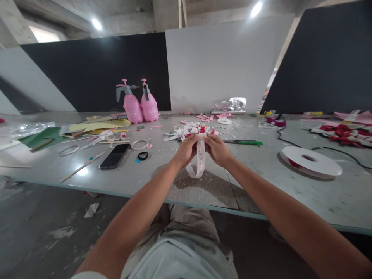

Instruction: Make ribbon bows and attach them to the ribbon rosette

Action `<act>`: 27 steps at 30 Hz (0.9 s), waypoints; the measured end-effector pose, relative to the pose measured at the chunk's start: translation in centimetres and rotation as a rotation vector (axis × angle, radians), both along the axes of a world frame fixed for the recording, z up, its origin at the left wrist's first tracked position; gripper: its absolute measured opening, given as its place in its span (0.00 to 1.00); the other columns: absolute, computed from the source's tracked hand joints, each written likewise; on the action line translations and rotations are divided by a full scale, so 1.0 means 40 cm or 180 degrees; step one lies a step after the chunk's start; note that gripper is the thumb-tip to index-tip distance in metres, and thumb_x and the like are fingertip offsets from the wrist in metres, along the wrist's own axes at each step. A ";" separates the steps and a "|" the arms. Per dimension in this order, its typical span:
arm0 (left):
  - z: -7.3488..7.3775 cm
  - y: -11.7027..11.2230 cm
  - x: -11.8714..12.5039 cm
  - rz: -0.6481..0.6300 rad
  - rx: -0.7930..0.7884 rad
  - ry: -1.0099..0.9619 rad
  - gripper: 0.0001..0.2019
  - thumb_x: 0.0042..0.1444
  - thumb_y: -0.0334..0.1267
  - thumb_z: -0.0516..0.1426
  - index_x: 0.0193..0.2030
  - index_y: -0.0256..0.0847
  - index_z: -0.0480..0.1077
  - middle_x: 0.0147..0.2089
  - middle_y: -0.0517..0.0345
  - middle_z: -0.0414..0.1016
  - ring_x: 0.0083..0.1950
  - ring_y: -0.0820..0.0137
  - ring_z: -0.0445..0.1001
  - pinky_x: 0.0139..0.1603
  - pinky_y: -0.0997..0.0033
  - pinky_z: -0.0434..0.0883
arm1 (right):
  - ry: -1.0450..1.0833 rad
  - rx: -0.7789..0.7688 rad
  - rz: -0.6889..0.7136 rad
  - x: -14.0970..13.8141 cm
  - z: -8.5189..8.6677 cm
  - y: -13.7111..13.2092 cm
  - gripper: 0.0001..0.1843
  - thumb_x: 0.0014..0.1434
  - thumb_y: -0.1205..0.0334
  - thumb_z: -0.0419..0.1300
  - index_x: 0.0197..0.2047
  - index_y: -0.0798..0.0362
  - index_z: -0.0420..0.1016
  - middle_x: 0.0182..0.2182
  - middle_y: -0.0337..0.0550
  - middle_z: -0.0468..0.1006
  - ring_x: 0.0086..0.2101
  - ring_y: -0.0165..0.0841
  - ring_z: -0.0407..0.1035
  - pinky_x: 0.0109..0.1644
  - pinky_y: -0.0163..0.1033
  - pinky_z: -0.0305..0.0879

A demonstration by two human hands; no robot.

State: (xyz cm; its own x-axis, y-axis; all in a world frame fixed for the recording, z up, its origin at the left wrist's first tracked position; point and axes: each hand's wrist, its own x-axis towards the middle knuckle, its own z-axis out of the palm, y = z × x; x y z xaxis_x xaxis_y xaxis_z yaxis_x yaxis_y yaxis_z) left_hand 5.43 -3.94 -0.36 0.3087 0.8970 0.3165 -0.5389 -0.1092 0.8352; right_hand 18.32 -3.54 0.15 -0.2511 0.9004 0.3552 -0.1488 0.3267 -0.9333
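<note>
Between my two hands hangs a white ribbon (pixel 200 159) with gold lettering, bent into a loop that dips toward the tabletop. My left hand (pixel 186 150) pinches it near its upper end from one side. Opposite, with fingertips close to the left ones, my right hand (pixel 215 148) is closed on the same ribbon. Just beyond the fingers lies a pile of white and red ribbon pieces (pixel 190 131), partly hidden by my hands. Green-handled scissors (pixel 250 142) rest to the right of my right hand.
On the left lie a black phone (pixel 114 156), a white ring (pixel 140 144), a black ring (pixel 143 155) and paper scraps. Two pink spray bottles (pixel 149 106) stand behind. At right are a ribbon spool (pixel 310 161), a black cable (pixel 331 150) and red-white ribbons (pixel 345 133).
</note>
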 end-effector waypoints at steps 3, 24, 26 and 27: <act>0.011 -0.002 0.000 0.0022 -0.0229 -0.0094 0.12 0.55 0.44 0.62 0.38 0.38 0.70 0.28 0.63 0.70 0.26 0.77 0.68 0.30 0.76 0.66 | 0.0419 -0.0110 0.0160 -0.005 0.018 -0.017 0.18 0.57 0.46 0.61 0.26 0.49 0.64 0.18 0.33 0.62 0.22 0.29 0.61 0.27 0.36 0.59; 0.010 -0.004 -0.018 0.0645 0.0006 0.0818 0.22 0.53 0.58 0.59 0.35 0.37 0.70 0.27 0.58 0.73 0.27 0.73 0.71 0.27 0.75 0.67 | -0.0080 0.0626 -0.0922 0.013 0.007 0.009 0.17 0.53 0.46 0.63 0.28 0.53 0.74 0.24 0.37 0.69 0.25 0.28 0.61 0.30 0.35 0.58; 0.012 -0.010 -0.015 0.0524 0.0102 0.1037 0.22 0.51 0.57 0.60 0.38 0.37 0.70 0.28 0.59 0.72 0.26 0.73 0.72 0.27 0.75 0.67 | -0.0011 0.0594 -0.1035 0.020 0.013 0.007 0.18 0.53 0.45 0.62 0.27 0.52 0.74 0.23 0.37 0.69 0.24 0.28 0.60 0.28 0.35 0.57; 0.013 -0.012 -0.014 0.0485 0.0145 0.1152 0.21 0.51 0.56 0.61 0.38 0.37 0.70 0.27 0.59 0.72 0.25 0.74 0.72 0.26 0.75 0.67 | -0.0017 0.0537 -0.1047 0.022 0.014 0.006 0.19 0.54 0.44 0.62 0.26 0.52 0.73 0.21 0.37 0.67 0.23 0.28 0.60 0.27 0.35 0.56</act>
